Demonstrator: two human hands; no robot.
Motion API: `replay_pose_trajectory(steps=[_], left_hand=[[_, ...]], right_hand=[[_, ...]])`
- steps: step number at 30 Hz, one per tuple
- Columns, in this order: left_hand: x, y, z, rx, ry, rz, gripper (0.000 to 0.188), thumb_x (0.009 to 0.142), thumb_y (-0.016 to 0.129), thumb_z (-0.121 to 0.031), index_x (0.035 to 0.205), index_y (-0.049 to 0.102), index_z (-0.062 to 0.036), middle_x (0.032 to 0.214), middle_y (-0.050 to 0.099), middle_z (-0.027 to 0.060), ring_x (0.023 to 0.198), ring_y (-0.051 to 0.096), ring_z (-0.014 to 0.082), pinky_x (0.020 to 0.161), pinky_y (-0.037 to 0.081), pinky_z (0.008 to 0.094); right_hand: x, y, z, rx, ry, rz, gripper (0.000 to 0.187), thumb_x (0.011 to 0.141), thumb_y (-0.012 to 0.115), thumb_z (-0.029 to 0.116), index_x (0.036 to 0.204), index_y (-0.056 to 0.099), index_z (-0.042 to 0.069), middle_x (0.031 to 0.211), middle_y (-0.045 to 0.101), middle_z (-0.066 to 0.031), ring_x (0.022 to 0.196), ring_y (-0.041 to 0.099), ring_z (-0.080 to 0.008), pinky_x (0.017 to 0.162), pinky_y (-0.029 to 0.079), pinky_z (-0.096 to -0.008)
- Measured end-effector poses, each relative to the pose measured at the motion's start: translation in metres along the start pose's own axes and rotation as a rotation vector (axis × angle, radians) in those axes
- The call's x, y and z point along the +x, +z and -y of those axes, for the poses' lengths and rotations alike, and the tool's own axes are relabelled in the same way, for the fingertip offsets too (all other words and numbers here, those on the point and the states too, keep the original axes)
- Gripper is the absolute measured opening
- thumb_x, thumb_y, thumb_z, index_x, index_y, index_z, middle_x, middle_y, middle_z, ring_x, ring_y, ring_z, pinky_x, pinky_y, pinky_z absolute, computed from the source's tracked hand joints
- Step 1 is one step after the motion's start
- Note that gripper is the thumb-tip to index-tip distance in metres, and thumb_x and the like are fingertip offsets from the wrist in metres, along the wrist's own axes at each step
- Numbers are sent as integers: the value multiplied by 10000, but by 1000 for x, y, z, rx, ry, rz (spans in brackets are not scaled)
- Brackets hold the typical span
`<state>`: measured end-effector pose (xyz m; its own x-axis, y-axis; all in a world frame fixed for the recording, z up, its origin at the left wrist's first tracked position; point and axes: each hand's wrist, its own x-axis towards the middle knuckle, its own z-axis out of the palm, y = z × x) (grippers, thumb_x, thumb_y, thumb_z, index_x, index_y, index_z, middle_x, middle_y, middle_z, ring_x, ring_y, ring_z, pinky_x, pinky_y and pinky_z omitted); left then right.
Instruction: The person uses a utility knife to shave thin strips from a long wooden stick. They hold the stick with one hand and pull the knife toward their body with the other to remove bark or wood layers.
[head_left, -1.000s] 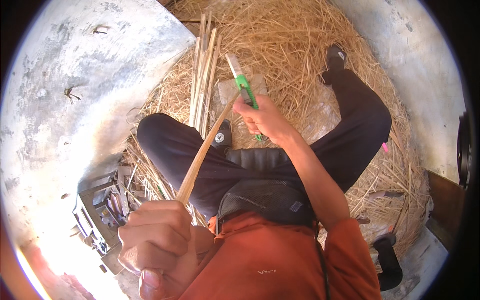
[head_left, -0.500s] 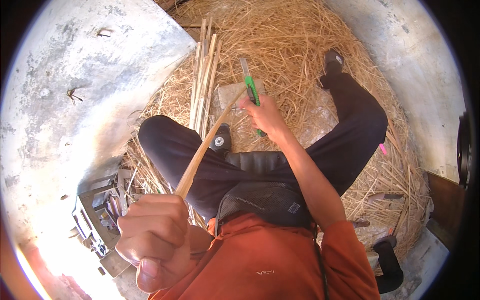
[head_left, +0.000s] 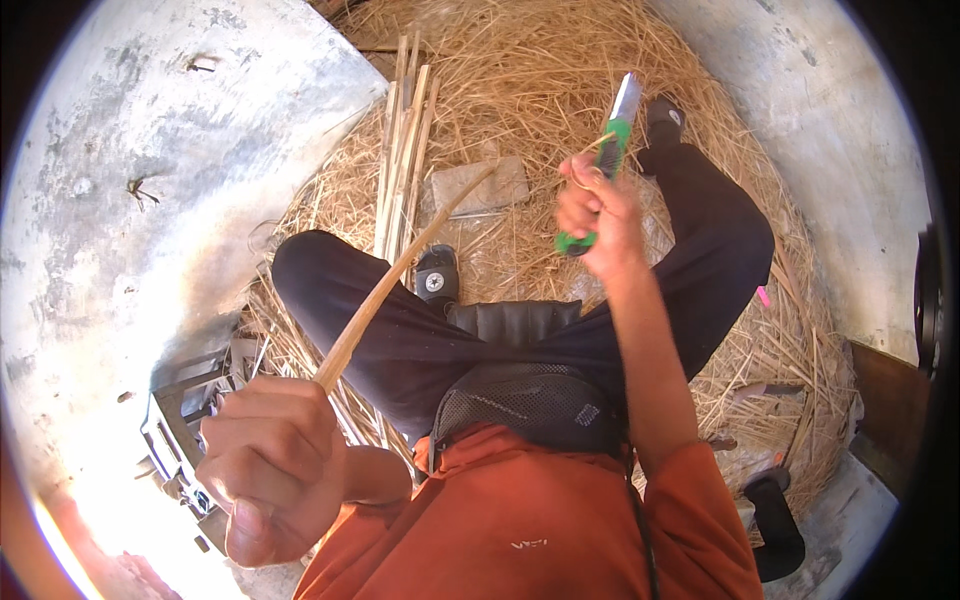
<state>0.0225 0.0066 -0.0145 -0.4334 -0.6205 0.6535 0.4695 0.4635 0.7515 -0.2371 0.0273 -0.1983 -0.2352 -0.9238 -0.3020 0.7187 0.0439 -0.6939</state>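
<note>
My left hand point(head_left: 272, 460) is closed around the near end of a thin bamboo strip point(head_left: 400, 270), which bends up and away over my left knee toward a flat stone point(head_left: 480, 187). My right hand point(head_left: 597, 215) grips a green-handled knife point(head_left: 608, 150), its blade pointing up and away, lifted clear of the strip's far tip. I sit on a dark cushion point(head_left: 515, 322) with legs in black trousers spread over straw.
A bundle of split bamboo strips point(head_left: 405, 150) lies on the straw point(head_left: 520, 70) beyond my left knee. Concrete floor point(head_left: 150, 180) spreads to the left. Metal tools and scraps point(head_left: 185, 440) lie by my left side. A small pink object point(head_left: 764, 296) sits by my right leg.
My right hand has drawn the knife off the strip's far end and raised it up and to the right. The left hand has kept its grip on the strip.
</note>
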Motion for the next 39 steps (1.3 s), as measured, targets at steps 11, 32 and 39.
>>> replay_pose_trajectory(steps=[11, 32, 39], left_hand=[[12, -6, 10, -73, 20, 180, 414, 829, 509, -209, 476, 350, -59, 392, 372, 41, 280, 279, 151, 297, 224, 266], [29, -10, 6, -182, -34, 543, 389, 845, 480, -156, 490, 349, -63, 424, 412, 68, 306, 317, 140, 306, 216, 276], [17, 5, 3, -133, -57, 298, 367, 821, 489, -155, 494, 356, -55, 396, 360, 41, 280, 271, 136, 287, 204, 278]], right_hand=[[-74, 88, -26, -989, -276, 218, 243, 964, 496, 259, 904, 485, 24, 602, 533, -237, 558, 554, -438, 491, 388, -497], [-61, 85, -61, -1328, -392, 140, 272, 962, 470, 264, 899, 512, 2, 548, 548, -214, 548, 582, -416, 510, 457, -514], [-34, 48, -86, -1436, -296, -46, 300, 963, 465, 274, 902, 533, -12, 566, 551, -219, 535, 571, -405, 501, 438, -487]])
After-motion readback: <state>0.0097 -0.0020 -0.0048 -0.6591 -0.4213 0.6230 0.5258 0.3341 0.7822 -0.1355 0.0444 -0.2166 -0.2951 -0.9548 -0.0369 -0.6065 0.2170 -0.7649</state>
